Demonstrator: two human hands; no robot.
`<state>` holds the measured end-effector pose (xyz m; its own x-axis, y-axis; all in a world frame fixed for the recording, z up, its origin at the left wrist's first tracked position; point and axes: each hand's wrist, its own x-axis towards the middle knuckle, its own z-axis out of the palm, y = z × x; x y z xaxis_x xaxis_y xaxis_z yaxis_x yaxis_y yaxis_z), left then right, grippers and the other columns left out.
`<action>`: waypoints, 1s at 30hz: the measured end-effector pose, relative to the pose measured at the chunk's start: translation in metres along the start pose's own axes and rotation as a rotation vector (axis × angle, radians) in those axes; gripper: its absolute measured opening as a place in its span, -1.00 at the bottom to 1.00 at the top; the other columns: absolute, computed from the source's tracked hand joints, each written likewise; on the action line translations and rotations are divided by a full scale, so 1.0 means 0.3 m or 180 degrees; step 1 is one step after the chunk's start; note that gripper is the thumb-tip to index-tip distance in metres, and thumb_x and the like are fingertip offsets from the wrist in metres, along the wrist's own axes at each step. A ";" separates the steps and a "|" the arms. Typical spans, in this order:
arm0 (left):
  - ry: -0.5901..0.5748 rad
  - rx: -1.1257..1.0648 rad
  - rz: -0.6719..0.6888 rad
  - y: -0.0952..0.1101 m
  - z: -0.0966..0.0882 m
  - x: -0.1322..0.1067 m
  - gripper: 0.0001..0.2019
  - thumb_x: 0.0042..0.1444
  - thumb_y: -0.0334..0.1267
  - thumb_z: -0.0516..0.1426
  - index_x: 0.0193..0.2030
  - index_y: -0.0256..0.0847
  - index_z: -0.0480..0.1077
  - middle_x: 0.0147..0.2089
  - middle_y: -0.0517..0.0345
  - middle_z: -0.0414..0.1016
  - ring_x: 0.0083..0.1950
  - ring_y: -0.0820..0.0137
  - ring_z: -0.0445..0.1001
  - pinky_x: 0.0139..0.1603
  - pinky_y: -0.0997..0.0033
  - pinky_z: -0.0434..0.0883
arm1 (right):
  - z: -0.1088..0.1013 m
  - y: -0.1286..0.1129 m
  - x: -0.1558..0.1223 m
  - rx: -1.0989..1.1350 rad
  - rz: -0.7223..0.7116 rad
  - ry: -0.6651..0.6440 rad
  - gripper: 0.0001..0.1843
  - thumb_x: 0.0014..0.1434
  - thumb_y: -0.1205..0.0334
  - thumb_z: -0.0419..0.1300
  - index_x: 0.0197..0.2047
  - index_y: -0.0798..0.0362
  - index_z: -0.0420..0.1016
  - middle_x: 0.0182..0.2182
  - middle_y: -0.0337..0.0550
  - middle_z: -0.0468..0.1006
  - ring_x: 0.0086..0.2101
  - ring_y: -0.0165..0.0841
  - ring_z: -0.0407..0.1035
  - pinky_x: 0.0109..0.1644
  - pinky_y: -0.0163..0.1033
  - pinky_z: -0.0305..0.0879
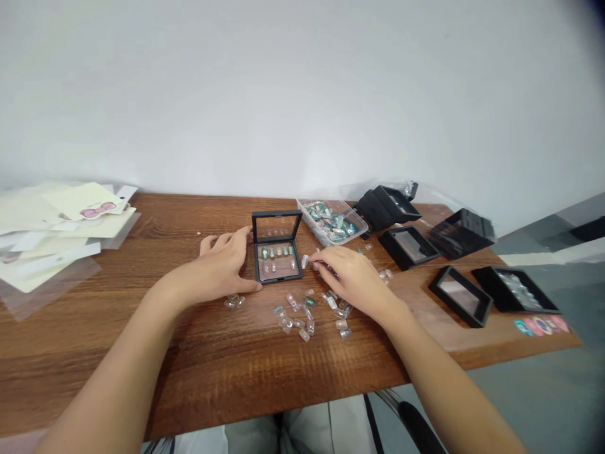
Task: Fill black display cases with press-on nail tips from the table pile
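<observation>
A small black case [258,268] with a windowed lid stands open on the table. Inside it, a row of greenish and gold false nails runs along the top, with a few clear, pinkish ones below. My left hand [224,265] rests at the case's left side, thumb and fingers spread apart along its edge. Just right of the case, the fingertips of my right hand [352,274] pinch a shiny pale false nail [305,260]. Loose false nails [309,301] lie scattered in front of the case and under my right hand, some of them hidden by it.
Behind my right hand is a clear plastic tub [347,238] of mixed false nails. Several black cases [409,246] stand to the right, some in plastic wrap. Paper cards and sleeves [70,221] are piled at the far left. Round stickers [541,325] lie by the right edge.
</observation>
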<state>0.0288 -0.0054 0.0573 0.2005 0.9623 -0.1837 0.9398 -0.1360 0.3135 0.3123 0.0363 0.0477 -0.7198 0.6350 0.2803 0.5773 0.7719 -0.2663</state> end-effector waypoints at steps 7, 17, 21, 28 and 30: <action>0.0051 -0.0043 0.0061 -0.008 0.007 0.004 -0.04 0.01 0.21 0.16 0.41 -0.27 -0.10 0.43 -0.26 0.07 0.44 -0.21 -0.03 0.37 -0.20 -0.07 | -0.012 -0.009 0.004 0.0153 0.0063 -0.0048 -0.83 0.22 0.46 0.11 -0.20 0.03 0.43 -0.24 -0.13 0.56 -0.20 -0.26 0.44 -0.11 -0.19 0.32; 0.0142 -0.0070 0.0208 -0.018 0.016 0.005 -0.09 0.02 0.19 0.16 0.40 -0.18 -0.09 0.42 -0.20 0.11 0.43 -0.07 0.04 0.39 -0.15 -0.13 | -0.018 -0.017 0.003 0.1115 0.0341 0.0065 -0.79 0.15 0.49 0.10 -0.22 0.02 0.44 -0.31 -0.22 0.54 -0.31 -0.37 0.42 -0.23 -0.29 0.30; 0.0130 -0.0049 0.0211 -0.017 0.014 0.005 -0.07 0.03 0.18 0.16 0.42 -0.19 -0.13 0.43 -0.19 0.09 0.44 -0.05 0.04 0.40 -0.14 -0.13 | -0.013 -0.015 0.006 0.1108 0.0280 0.0067 -0.77 0.14 0.52 0.10 -0.22 0.02 0.43 -0.29 -0.22 0.53 -0.29 -0.37 0.42 -0.19 -0.27 0.30; 0.0131 -0.0054 0.0238 -0.020 0.018 0.006 -0.07 0.03 0.17 0.17 0.42 -0.17 -0.14 0.44 -0.19 0.08 0.44 -0.07 0.02 0.39 -0.17 -0.13 | -0.010 -0.002 0.010 0.0725 -0.0167 -0.0288 -0.78 0.19 0.52 0.10 -0.20 0.02 0.43 -0.21 -0.16 0.54 -0.16 -0.31 0.43 -0.04 -0.20 0.32; 0.0134 -0.0064 0.0227 -0.018 0.017 0.005 -0.07 0.03 0.17 0.17 0.42 -0.16 -0.15 0.44 -0.18 0.08 0.44 -0.09 0.02 0.39 -0.18 -0.13 | -0.017 0.002 0.007 0.0690 -0.0230 -0.0392 -0.78 0.19 0.52 0.13 -0.19 0.01 0.45 -0.21 -0.17 0.55 -0.16 -0.31 0.43 -0.02 -0.18 0.31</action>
<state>0.0255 -0.0044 0.0506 0.2546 0.9595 -0.1209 0.9178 -0.2003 0.3430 0.3131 0.0381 0.0527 -0.8054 0.5598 0.1948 0.4361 0.7823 -0.4448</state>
